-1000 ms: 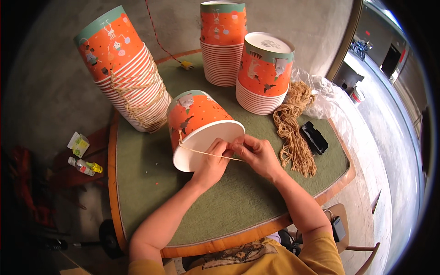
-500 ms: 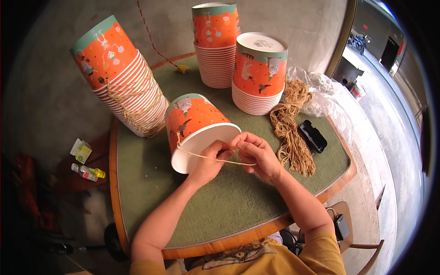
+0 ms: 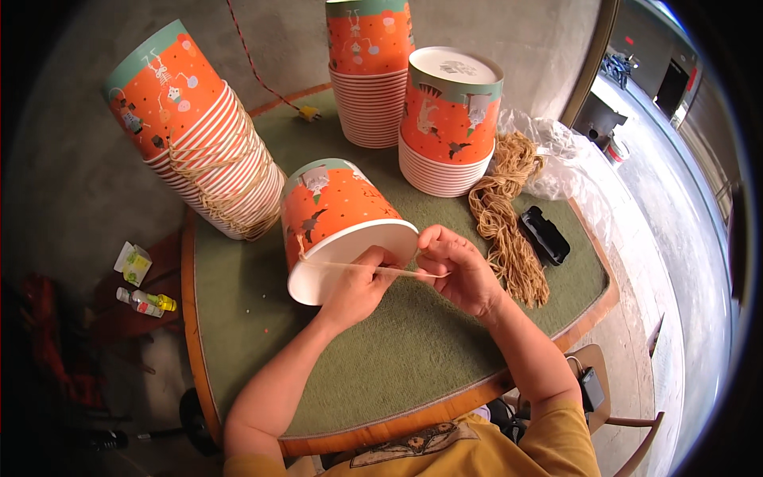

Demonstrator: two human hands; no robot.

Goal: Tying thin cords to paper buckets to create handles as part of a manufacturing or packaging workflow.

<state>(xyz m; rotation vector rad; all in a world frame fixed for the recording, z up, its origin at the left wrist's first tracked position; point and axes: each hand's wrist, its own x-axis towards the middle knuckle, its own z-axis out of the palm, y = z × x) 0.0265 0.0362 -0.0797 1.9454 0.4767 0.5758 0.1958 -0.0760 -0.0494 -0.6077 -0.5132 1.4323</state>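
An orange patterned paper bucket (image 3: 338, 207) lies tilted on its side, its white mouth toward me. From a point by its left rim, a thin tan string (image 3: 322, 265) runs across the mouth, past my left hand, to my right hand. My left hand (image 3: 359, 286) reaches into the mouth by the right rim, fingers bent; its fingertips are partly hidden, so what they grip is unclear. Just outside that rim, my right hand (image 3: 461, 274) is closed, with the string between its fingers. A bundle of tan string (image 3: 513, 222) lies right of my right hand.
Inverted bucket stacks stand behind: a twine-wrapped leaning one (image 3: 199, 135) at left, another (image 3: 367, 79) at back, a third (image 3: 449, 127) beside it. A black plastic case (image 3: 545, 236), clear plastic (image 3: 548, 163) and a yellow plug (image 3: 309, 114) lie on the green-topped table (image 3: 389, 374).
My right hand has moved slightly right and down, away from my left fingertips. The string has shifted and looks blurred. The bucket has moved slightly left, and the whole view has shifted a little.
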